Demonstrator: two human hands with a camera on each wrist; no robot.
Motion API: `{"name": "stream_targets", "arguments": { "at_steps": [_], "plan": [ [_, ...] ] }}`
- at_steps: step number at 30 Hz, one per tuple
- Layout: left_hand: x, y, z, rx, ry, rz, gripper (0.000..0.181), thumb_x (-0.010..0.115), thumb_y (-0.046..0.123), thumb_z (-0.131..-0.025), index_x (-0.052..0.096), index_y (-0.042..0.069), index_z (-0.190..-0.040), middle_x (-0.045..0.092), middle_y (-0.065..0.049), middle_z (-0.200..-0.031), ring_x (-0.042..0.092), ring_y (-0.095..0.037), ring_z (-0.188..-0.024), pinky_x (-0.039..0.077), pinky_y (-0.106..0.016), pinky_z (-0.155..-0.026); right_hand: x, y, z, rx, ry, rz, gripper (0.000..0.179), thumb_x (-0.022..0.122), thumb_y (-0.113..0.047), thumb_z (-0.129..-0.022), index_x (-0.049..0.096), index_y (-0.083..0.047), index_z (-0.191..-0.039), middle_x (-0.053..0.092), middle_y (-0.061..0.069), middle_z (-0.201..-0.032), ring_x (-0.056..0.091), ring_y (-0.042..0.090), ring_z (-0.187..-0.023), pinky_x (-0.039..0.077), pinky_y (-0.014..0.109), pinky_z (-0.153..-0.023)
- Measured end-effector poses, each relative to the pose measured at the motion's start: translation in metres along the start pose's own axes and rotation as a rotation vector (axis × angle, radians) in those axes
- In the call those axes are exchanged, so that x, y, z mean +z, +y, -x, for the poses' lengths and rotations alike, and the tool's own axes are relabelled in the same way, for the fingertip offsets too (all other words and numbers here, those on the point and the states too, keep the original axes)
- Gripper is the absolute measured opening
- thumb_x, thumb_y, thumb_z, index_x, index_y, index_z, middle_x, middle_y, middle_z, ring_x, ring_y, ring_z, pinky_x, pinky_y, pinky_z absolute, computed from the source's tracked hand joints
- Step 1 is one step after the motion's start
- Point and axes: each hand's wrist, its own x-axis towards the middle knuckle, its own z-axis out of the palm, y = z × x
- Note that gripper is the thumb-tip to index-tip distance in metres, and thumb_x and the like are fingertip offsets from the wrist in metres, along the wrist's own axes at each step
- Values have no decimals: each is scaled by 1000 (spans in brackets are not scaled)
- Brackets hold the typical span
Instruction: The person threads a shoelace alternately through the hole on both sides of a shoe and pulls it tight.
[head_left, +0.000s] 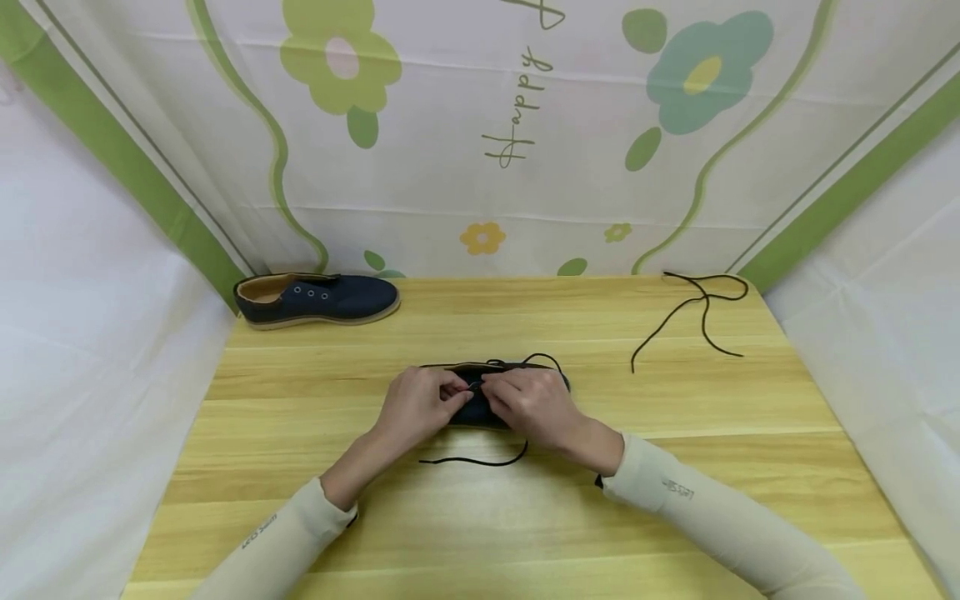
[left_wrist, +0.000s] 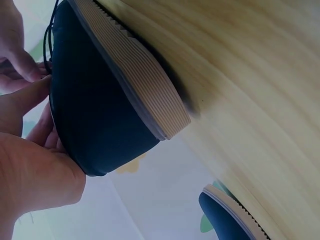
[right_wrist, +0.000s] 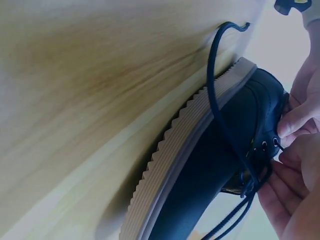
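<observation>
In the head view, a navy-blue low shoe with a ribbed tan sole (head_left: 474, 412) lies at the centre of the frame on a pale yellow wood-grain table (head_left: 480, 550), toe to the right. The bare left hand (head_left: 418, 402), in a cream sleeve (head_left: 296, 529), pinches the shoe's edge by the eyelets; the bare right hand (head_left: 536, 404) is curled beside it, grasping a thin black cord lace (head_left: 457, 459) whose loose end lies below the shoe. A matching unlaced navy-blue shoe (head_left: 356, 298) stands at upper left; a second black lace (head_left: 705, 297) lies crossed at upper right, before a white flower-print cloth (head_left: 420, 187)

In the left wrist view, the shoe fills the upper middle, heel nearest; the left hand's thumb and fingers are at its edge on the left side, the right hand's fingertips just above them

In the right wrist view, the shoe slants from lower centre to upper right, the lace looping over its side. At right, both thumbs meet near the small round metal eyelets (right_wrist: 264, 145); the right thumb and forefinger pinch the lace there
</observation>
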Motion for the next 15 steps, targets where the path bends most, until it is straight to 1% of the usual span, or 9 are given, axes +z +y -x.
{"name": "stream_targets", "arguments": {
  "at_steps": [3, 6, 9, 12, 15],
  "plan": [
    [1, 0, 0, -1, -2, -6, 4, 86, 19, -90, 84, 16, -88, 76, 9, -76, 67, -2, -66, 54, -24, -60, -4, 0, 1, 74, 13, -60, 10, 82, -7, -86, 82, -3, -96, 81, 7, -96, 80, 21, -84, 64, 35, -72],
    [3, -1, 0, 5, -3, -13, 4, 86, 20, -90, 85, 16, -89, 76, 10, -77, 67, -1, -66, 53, -23, -59, -12, 2, 2, 181, 39, -179, 9, 78, -5, -88, 81, -3, -96, 81, 7, -94, 79, 21, -83, 64, 35, -71],
    [4, -1, 0, 6, -4, -14, 6, 86, 21, -91, 85, 15, -90, 76, 9, -77, 67, -1, -66, 52, -23, -59, -21, 7, 4, 351, 53, -396, 7, 74, -2, -95, 79, -2, -99, 81, 8, -95, 78, 21, -83, 63, 32, -70],
    [3, -1, 0, 3, -3, -17, 7, 85, 22, -91, 85, 15, -89, 76, 9, -77, 66, -2, -66, 52, -24, -58, -30, 12, 6, 560, 55, -648, 8, 69, -1, -101, 77, -2, -102, 80, 10, -100, 78, 23, -87, 63, 28, -74],
    [3, 0, 0, 1, -1, -20, 6, 85, 21, -91, 85, 15, -89, 76, 9, -77, 66, -3, -66, 52, -25, -57, -37, 17, 7, 735, 72, -879, 11, 64, -1, -104, 74, 4, -105, 79, 18, -105, 78, 29, -94, 63, 32, -81]
  ]
}}
